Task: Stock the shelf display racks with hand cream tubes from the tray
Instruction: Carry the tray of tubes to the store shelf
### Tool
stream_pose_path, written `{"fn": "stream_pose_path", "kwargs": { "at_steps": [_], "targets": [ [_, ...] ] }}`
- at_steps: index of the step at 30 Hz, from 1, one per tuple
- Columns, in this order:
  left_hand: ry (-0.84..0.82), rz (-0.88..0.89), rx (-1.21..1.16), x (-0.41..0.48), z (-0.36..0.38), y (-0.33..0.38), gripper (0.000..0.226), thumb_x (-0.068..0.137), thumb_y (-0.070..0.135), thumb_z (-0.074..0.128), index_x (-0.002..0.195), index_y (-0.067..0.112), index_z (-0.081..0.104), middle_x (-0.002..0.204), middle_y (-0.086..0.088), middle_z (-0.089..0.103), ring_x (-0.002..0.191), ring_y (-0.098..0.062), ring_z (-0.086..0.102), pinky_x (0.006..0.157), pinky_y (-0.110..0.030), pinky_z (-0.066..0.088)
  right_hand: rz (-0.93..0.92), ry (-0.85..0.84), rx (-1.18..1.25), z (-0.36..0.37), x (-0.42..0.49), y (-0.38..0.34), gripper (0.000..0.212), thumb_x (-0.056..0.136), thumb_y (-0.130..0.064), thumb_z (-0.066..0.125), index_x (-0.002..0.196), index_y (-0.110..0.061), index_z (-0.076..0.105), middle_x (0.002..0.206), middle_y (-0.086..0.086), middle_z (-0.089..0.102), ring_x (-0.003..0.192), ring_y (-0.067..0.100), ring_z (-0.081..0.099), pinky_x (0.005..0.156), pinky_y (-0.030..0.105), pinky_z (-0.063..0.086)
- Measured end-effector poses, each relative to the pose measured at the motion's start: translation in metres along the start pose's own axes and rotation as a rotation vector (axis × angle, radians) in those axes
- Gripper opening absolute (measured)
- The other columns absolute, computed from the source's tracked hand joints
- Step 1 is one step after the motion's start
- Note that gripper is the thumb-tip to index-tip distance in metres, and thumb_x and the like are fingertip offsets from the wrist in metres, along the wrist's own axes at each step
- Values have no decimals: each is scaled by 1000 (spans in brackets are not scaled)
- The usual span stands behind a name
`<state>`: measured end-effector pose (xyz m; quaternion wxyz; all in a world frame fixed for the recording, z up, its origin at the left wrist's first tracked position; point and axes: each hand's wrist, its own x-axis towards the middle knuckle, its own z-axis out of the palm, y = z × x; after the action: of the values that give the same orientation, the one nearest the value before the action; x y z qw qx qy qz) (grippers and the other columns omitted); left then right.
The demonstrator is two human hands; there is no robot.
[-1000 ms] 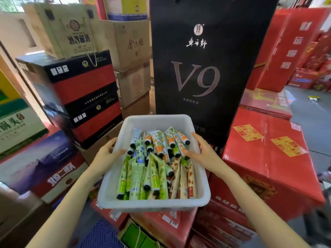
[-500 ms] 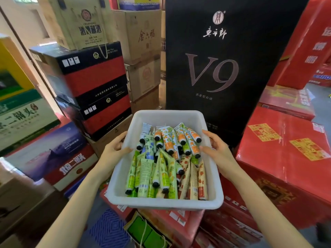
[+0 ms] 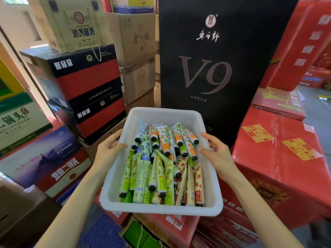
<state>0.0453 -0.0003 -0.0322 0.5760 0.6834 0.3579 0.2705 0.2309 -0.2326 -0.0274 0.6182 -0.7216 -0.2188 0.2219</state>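
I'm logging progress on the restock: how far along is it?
Done: nothing visibly stocked; no display rack is in view. In hand: left hand and right hand grip the white tray by its sides. Left: all the hand cream tubes piled inside.

One head-worn wide view looks forward and down, close over the tray [image 3: 162, 210].

Bright, even daylight — sharp in the middle, soft and bent at the edges.

Light enters from the upper left, where the wall washes out pale. The white tray [image 3: 162, 209] is fully lit with only faint shadows among the tubes [image 3: 161, 163]. The black V9 box [image 3: 215, 68] shows a dull sheen. Red cartons [image 3: 279, 151] at right are smeared with motion blur — wide-angle distortion bows the stacked boxes outward.
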Motion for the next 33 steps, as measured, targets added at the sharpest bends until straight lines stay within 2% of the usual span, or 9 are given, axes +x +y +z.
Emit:
{"fn": "stream_pose_path", "kwargs": {
  "at_steps": [7,12,15,22,24,27,29,31,33],
  "targets": [
    [-64,73,-43,-19,-8,37,52,87,3,56,128,33,51,85,-3,64,67,-13,62,62,-25,53,-67,100,12,-4,-17,-26,43,84,2,60,114,-30,58,106,6,63,93,21,62,76,35,55],
    [-163,105,-88,-28,-23,36,56,85,1,58,127,37,52,90,-21,65,76,-27,65,75,-37,54,-95,183,-30,-4,-49,-34,41,87,-1,59,121,-23,59,96,0,65,78,8,61,63,20,53],
    [-237,128,-60,-31,-30,29,52,83,5,62,116,45,57,83,-20,57,78,-32,56,87,-43,46,-97,244,-57,1,-77,-34,39,87,-1,59,117,-26,60,107,13,63,81,15,59,73,29,53],
    [-433,158,-25,-49,-41,14,47,86,6,59,122,37,55,78,-9,47,73,-23,44,74,-31,42,-42,442,-71,25,-161,-24,39,87,-3,61,106,-37,62,118,34,50,105,51,47,87,62,44],
    [-486,180,1,-59,-44,11,47,87,5,58,126,30,54,72,-9,49,70,-22,49,71,-27,44,-7,524,-41,35,-190,-21,39,87,-2,60,107,-35,63,112,28,58,103,45,54,88,57,48],
    [-616,206,-9,-73,-43,10,46,86,0,59,122,28,56,58,5,62,59,-11,58,61,-19,49,44,675,0,48,-235,-10,39,86,2,60,117,-21,64,97,8,67,83,12,65,73,26,55],
    [-698,239,6,-82,-37,8,46,85,1,59,121,28,55,49,11,55,55,-11,50,52,-13,43,68,752,23,54,-265,-2,39,86,3,60,115,-23,64,103,3,68,90,12,64,76,25,53],
    [-788,257,20,-92,-27,7,46,85,3,60,123,27,55,49,10,50,59,-17,46,54,-20,40,104,833,45,60,-296,1,38,87,2,59,115,-23,63,110,4,66,95,14,63,80,26,52],
    [-879,264,34,-106,-15,5,47,85,5,60,125,28,55,51,7,48,59,-19,46,58,-28,38,135,942,30,64,-327,-1,38,88,1,58,119,-19,60,97,0,65,77,2,61,65,13,49]
  ]
}}
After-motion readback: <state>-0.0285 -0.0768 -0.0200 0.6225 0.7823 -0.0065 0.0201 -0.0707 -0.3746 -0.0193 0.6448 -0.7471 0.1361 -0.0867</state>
